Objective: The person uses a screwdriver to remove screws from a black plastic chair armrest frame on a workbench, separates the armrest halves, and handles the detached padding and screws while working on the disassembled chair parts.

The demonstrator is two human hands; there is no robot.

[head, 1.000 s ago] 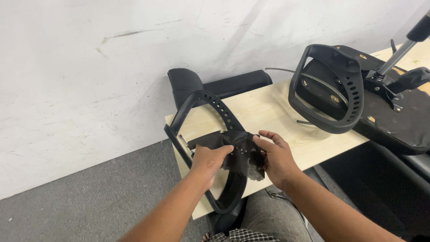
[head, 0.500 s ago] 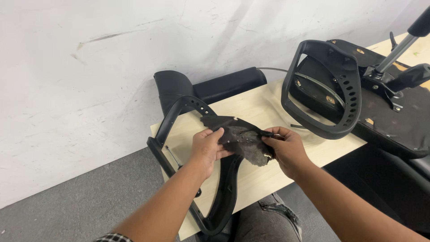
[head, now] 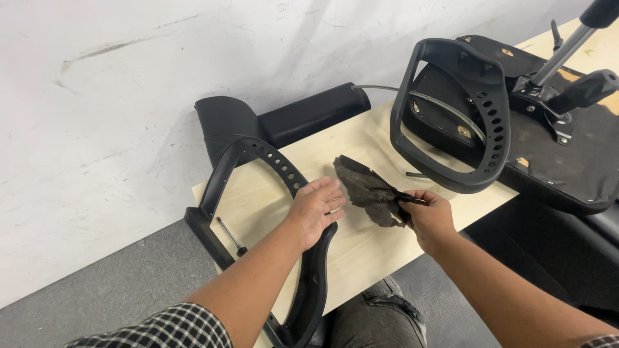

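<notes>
My right hand pinches a crumpled black piece of fabric and holds it just above the light wooden board. My left hand is flat, fingers spread, resting on the black plastic armrest frame that lies on the board's left part. A thin metal bolt lies inside that frame near its left side.
An upturned black office chair seat with a second armrest frame and a metal gas cylinder lies at the right. A black padded part sits behind the board against the white wall. Grey floor is at the lower left.
The fabric piece has come away from the armrest frame and moved right in my right hand. My left hand let go of it and now lies flat on the frame.
</notes>
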